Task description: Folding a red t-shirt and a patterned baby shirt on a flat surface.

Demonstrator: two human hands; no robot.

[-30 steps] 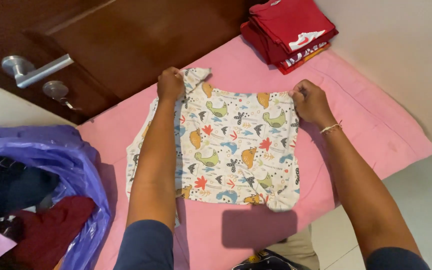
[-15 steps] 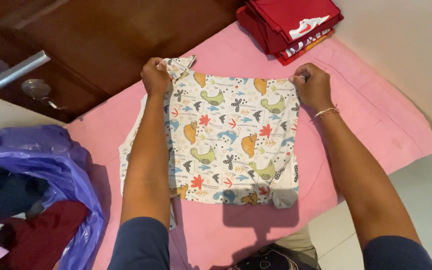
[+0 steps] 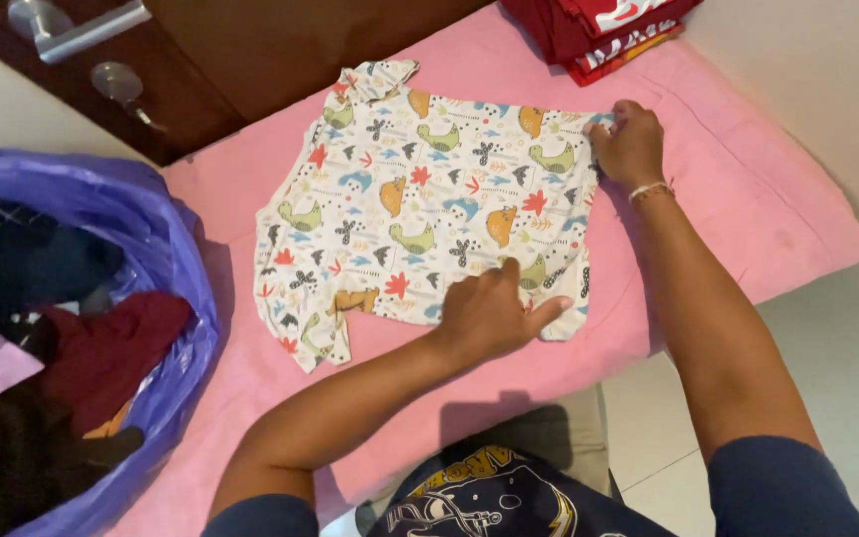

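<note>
I'm smoothing the printed shirt (image 3: pixel 420 209) flat on the pink mat (image 3: pixel 748 209): my left hand (image 3: pixel 489 313) presses open-palmed on its hem, my right hand (image 3: pixel 630 142) seemingly pinches its far corner. Next comes folding, calling for even edges.

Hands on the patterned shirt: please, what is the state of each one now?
Left hand: open, pressing flat on the patterned shirt at its near edge.
Right hand: closed, pinching the shirt's far right corner.

Bag (image 3: pixel 166 259) blocks left; pink mat's (image 3: pixel 748 219) right seemingly free.
</note>
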